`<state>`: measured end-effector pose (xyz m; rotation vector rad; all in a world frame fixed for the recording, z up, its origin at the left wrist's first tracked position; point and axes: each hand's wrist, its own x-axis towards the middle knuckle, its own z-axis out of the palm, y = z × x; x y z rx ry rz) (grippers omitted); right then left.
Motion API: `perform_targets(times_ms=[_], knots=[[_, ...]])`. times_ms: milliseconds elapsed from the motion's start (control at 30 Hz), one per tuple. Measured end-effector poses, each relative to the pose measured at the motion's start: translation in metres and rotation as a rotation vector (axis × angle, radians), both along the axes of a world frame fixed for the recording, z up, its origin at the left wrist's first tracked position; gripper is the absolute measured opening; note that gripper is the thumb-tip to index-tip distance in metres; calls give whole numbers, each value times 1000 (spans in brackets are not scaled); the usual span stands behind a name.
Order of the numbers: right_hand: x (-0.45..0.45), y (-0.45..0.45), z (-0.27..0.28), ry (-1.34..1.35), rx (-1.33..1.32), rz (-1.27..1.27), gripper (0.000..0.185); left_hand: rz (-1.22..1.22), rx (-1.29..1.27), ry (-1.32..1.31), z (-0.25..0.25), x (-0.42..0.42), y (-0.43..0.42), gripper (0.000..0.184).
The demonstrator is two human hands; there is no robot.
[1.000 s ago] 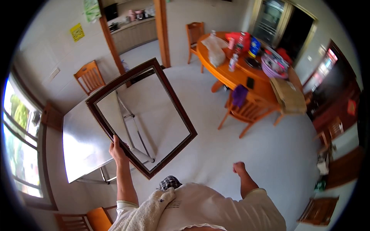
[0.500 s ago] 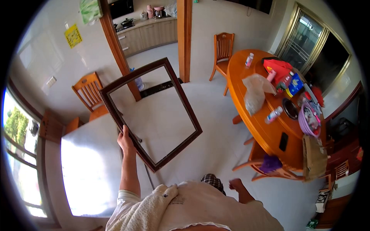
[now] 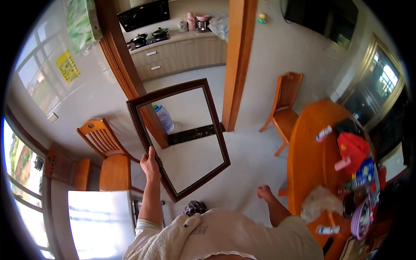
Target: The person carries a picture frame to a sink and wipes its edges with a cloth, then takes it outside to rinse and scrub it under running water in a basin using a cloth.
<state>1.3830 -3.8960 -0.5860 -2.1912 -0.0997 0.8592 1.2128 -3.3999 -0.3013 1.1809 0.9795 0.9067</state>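
My left hand (image 3: 150, 164) is closed round the left side of a dark brown frame (image 3: 224, 147). The frame is held up tilted in front of me, and through its opening the floor, the door post and a large water bottle (image 3: 164, 118) show. My right hand (image 3: 263, 192) hangs over the floor at the right of my body, its fingers curled, with nothing seen in them. A light towel (image 3: 175, 236) lies over my left shoulder.
A white-topped table (image 3: 99, 219) stands at the lower left, with wooden chairs (image 3: 115, 171) behind it. Ahead, a doorway with wooden posts (image 3: 238, 65) opens to a kitchen counter (image 3: 186, 52). An orange table (image 3: 303, 160) with bottles and bags is at right, near another chair (image 3: 286, 117).
The view has moved forward to the doorway, and the orange table has slid right and down. The frame stays in my left hand, now a little lower and more upright.
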Motion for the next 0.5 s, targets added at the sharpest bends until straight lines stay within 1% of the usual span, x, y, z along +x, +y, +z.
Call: perform_targets(times_ms=[33, 100, 133, 167, 200, 267, 300, 333, 367, 400, 433, 467, 500], knots=[[48, 37, 3, 26, 134, -148, 11, 2, -8, 1, -2, 26, 19, 34], [132, 107, 21, -131, 169, -76, 12, 17, 5, 18, -4, 85, 61, 34], [161, 135, 37, -140, 240, -50, 10, 11, 12, 50, -8, 110, 79, 34], [165, 154, 49, -84, 353, -137, 9, -21, -6, 5, -9, 139, 100, 34], [188, 178, 53, -69, 478, -221, 8, -11, 42, -7, -18, 170, 131, 33], [198, 186, 50, -16, 479, -437, 11, -59, 83, 4, -37, 231, 166, 33], [200, 166, -11, -97, 354, -191, 17, -61, 120, 33, -37, 262, 183, 36], [187, 168, -23, -5, 232, -308, 21, -87, 172, 53, -32, 298, 197, 40], [173, 154, -57, 64, 51, -102, 24, -117, 164, 138, -11, 315, 200, 50], [149, 141, -60, 94, -29, -53, 27, -47, 200, 201, -18, 331, 217, 51], [125, 128, -61, 124, -108, 0, 31, -28, 237, 325, 6, 338, 214, 50], [110, 123, -59, 426, -166, -214, 33, -73, 267, 184, -14, 352, 246, 50], [97, 111, -60, 495, -156, -376, 33, -103, 277, 216, -2, 366, 245, 52]])
